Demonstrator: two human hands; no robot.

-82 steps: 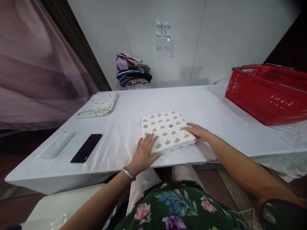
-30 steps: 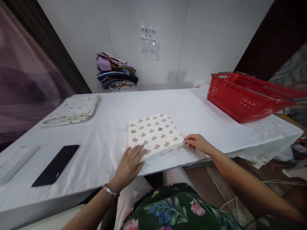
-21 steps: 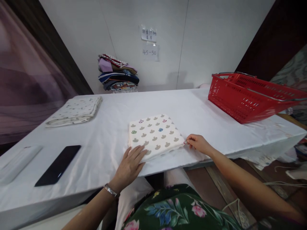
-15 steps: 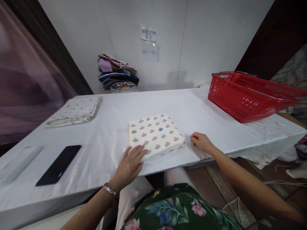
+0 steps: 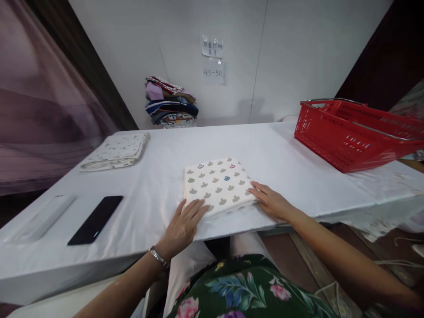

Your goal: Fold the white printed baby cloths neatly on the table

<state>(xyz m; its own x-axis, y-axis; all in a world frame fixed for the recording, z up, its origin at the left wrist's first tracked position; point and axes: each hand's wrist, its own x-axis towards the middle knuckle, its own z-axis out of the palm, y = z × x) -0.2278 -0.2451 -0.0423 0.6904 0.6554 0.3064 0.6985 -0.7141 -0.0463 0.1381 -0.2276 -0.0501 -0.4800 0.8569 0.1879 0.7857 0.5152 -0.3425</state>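
Note:
A folded white cloth [image 5: 218, 183] printed with grey mushroom-like shapes, a few outlined in colour, lies flat near the front edge of the table. My left hand [image 5: 187, 221] rests on its near left corner with the fingers stretched out. At the near right corner, the fingertips of my right hand [image 5: 270, 202] touch the cloth, its fingers also extended. Neither hand grips anything. The undersides of the right fingers are hidden.
A second folded cloth [image 5: 117, 151] lies at the left back. Nearer are a black phone [image 5: 96, 221] and a white flat object [image 5: 43, 218]. A pile of folded fabrics [image 5: 170, 104] stands by the wall. The red basket [image 5: 347, 137] sits right on the white-covered table [image 5: 232, 139].
My right hand has moved left from the bare tablecloth onto the cloth's right corner, and its curled fingers have opened out. My left hand stays on the cloth. The view has shifted slightly.

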